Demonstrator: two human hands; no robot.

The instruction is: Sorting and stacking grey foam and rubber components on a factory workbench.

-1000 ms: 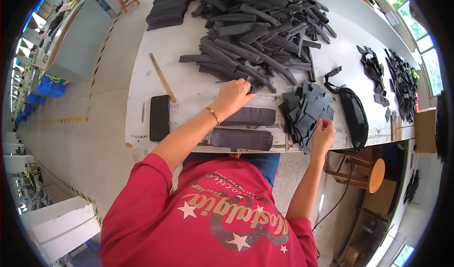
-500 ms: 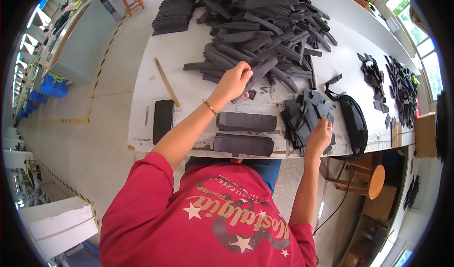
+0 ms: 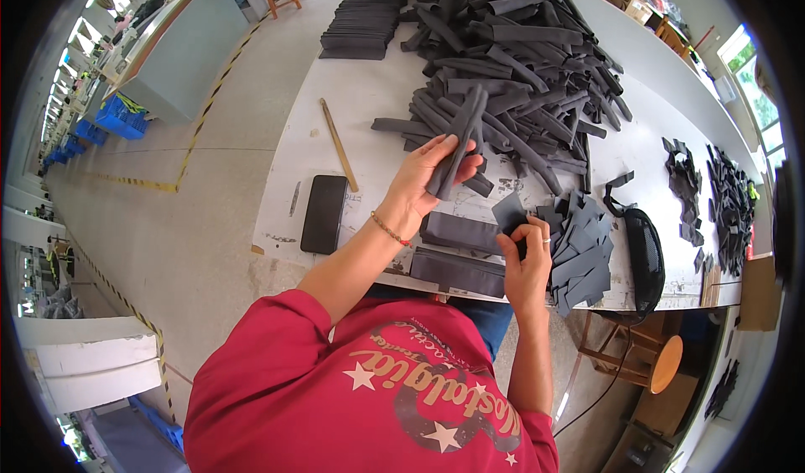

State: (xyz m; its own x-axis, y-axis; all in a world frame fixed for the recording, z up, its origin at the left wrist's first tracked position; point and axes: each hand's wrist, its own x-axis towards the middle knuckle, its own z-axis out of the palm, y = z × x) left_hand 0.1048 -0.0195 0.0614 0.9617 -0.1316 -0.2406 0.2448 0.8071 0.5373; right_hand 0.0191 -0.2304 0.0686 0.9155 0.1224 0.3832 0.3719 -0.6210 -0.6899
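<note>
A long dark grey fabric sleeve point(image 3: 461, 142), curled along its length, is gripped in my left hand point(image 3: 426, 175) above the table. Between the thumb and fingers of my right hand point(image 3: 528, 259) is a small dark grey rectangular piece point(image 3: 510, 212), held up beside the sleeve but apart from it. Right of that hand lies a loose pile of similar small flat pieces point(image 3: 585, 251). Two neat stacks of dark fabric strips, an upper stack point(image 3: 463, 232) and a lower stack point(image 3: 457, 272), lie below my hands near the table's front edge.
Beyond my hands rises a large heap of dark fabric sleeves point(image 3: 520, 62). A neat stack point(image 3: 362, 26) sits at the far left. A black phone point(image 3: 324, 214) and a wooden stick point(image 3: 338, 144) lie to the left. A black mesh-covered object point(image 3: 644, 263) stands at the right edge.
My right hand has come left and up from the small-piece pile with one piece pinched. My left hand has turned the sleeve more upright. The whole view has shifted.
</note>
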